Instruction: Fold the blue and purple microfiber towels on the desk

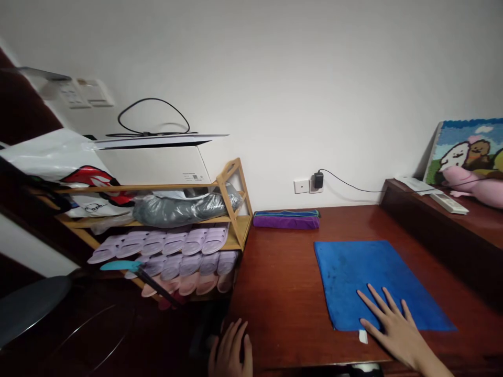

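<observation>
A blue cloth (353, 272) lies spread flat on the reddish-brown wooden table (279, 293), with darker smudges on its left part. My right hand (393, 324) rests on the cloth's near edge, fingers spread, holding nothing. Just by its thumb a small white tag (363, 336) sticks out from the cloth's near edge. At the table's near left corner is my left hand (231, 351), its fingers stretched out and nothing seen in them; its wrist is out of view. Against the wall lies a long purple and blue folded bundle (286, 220).
Left of the table stands a wooden rack (236, 230) with lilac and pink slippers (188, 242), a white box (157, 165) and bags. A raised ledge (432, 220) on the right bears a remote control (449, 203) and a pink plush toy (475, 186). A black plug (318, 180) trails a cable.
</observation>
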A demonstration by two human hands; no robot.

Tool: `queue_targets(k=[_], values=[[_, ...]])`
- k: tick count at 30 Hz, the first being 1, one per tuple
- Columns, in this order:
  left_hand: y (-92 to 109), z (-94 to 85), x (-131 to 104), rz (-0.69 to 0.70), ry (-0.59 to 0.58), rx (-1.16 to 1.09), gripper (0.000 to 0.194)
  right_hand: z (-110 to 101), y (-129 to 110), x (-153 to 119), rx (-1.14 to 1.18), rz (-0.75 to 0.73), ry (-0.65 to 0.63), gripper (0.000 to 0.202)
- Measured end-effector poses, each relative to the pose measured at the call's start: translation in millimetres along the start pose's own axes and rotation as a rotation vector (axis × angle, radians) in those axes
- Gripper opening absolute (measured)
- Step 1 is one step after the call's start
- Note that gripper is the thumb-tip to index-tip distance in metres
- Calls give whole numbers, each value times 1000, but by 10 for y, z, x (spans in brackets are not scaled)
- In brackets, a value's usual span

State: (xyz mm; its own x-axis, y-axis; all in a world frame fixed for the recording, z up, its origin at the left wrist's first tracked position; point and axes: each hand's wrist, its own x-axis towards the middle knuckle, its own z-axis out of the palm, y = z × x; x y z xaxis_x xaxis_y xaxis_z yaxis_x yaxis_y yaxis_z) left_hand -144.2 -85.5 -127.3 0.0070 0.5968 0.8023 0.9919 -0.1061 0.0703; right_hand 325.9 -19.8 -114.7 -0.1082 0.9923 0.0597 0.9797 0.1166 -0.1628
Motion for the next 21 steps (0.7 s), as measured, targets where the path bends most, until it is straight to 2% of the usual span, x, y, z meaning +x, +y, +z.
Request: queue_targets(k=[3, 6, 9, 15, 18, 21], values=[[3, 5, -11, -32, -23, -1, 29, 42, 93, -34, -19, 30, 22, 71], [9, 2, -9, -41, -33, -2, 29, 13, 153, 125, -33, 42, 7, 72], [20, -3, -1, -40, -25, -5, 28, -100, 218, 460, -48, 76, -55, 73], [-3, 29, -35, -31, 9, 1, 28, -311, 468, 1332, -51, 112, -198, 76], [-42, 52, -75, -26, -15, 0, 31, -337, 625, 1748, -34, 86, -203, 74], [-87, 62, -99, -21, -23, 6, 34, -338, 680, 1972, -31, 73, -155, 70]])
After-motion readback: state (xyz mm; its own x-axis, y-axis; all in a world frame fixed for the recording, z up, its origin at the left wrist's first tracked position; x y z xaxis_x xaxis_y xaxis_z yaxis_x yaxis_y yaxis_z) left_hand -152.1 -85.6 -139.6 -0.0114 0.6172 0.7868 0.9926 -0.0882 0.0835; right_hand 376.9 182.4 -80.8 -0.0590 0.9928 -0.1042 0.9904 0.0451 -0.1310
